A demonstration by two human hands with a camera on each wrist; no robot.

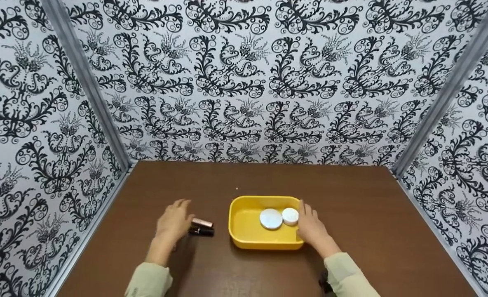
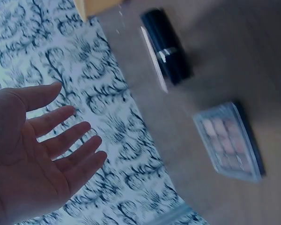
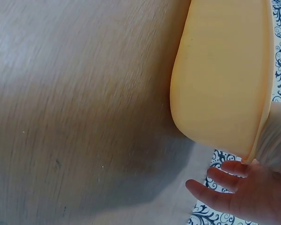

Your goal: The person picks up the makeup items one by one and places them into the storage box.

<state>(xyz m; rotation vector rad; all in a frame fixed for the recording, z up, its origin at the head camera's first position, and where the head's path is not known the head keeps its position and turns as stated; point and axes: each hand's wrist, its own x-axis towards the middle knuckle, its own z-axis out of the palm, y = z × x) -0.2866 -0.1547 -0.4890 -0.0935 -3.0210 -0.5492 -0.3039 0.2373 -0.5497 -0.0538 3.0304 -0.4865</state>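
Observation:
My left hand (image 1: 173,220) hovers over the left of the table with its fingers spread loosely and nothing in them, as the left wrist view also shows. Beside it lie a black lipstick tube (image 1: 202,232) and a rose-gold tube (image 1: 202,222), side by side. An eyeshadow palette (image 2: 229,143) with a clear lid shows close by in the left wrist view. At the right rim of a yellow bin (image 1: 264,246) is my right hand (image 1: 311,227), fingers extended, thumb hidden in the right wrist view. Inside the bin, a white round jar (image 1: 290,216) sits next to a larger silvery-white disc (image 1: 271,218).
The brown table (image 1: 178,181) is enclosed by patterned black-and-white walls (image 1: 244,82) at the back and sides. Grey metal posts (image 1: 89,82) stand at the back corners. A small dark object (image 1: 325,282) partly shows beside the right sleeve.

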